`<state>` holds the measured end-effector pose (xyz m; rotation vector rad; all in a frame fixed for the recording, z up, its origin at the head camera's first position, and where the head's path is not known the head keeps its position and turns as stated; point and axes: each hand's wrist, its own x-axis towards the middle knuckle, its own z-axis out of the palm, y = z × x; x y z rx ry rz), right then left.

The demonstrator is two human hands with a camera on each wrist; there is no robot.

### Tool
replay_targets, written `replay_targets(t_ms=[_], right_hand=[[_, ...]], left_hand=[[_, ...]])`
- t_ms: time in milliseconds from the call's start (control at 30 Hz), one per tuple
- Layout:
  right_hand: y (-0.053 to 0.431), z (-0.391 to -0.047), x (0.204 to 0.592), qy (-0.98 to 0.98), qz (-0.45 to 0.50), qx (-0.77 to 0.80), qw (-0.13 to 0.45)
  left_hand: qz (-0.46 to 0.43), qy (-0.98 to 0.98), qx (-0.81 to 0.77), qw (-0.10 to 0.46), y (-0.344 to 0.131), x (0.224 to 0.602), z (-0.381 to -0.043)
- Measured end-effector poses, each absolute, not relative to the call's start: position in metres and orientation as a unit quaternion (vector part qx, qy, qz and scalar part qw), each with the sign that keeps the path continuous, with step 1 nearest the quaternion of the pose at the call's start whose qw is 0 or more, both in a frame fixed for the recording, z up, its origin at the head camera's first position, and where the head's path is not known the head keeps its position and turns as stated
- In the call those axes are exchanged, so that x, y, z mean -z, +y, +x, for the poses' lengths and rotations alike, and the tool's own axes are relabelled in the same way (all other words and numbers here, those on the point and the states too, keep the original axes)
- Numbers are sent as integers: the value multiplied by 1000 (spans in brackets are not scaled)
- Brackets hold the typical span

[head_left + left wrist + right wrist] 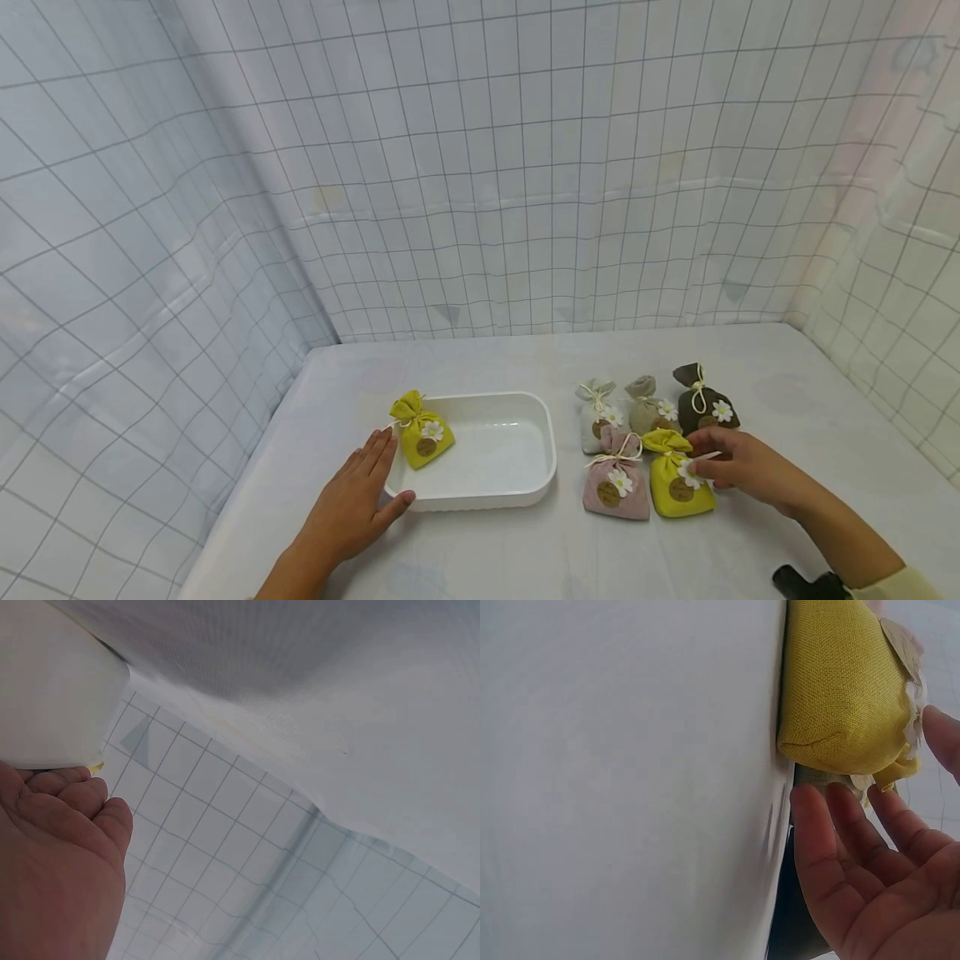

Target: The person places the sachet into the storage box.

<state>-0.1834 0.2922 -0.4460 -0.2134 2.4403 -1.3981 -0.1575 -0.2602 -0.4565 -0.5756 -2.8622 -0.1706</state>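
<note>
My left hand [352,504] rests along the left end of a white tray [491,500], its fingers straight at the rim and the thumb by the front corner. In the left wrist view those fingertips [71,784] touch the tray's edge. Inside the tray, at its left end, sits a yellow drawstring pouch [438,448] with a white flower and a brown round tag. On the right, my right hand [742,462] reaches to a second yellow pouch [663,483]. The right wrist view has its fingers spread beside this pouch [840,690], thumb near the flower, not closed on it.
A pink pouch [626,479] stands just left of the second yellow one. Behind them are a light grey pouch [590,429], a beige pouch [643,414] and a dark brown pouch [697,408]. Checked curtains [525,208] surround the white table [487,558]. A black object [806,583] lies near the right forearm.
</note>
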Motion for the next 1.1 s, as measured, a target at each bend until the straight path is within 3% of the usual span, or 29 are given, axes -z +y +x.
replay_targets(t_ms=[1100], right_hand=[[289,-186,444,844,-71,495,197]], left_hand=[[-180,-974,53,124,-264,454,-153]])
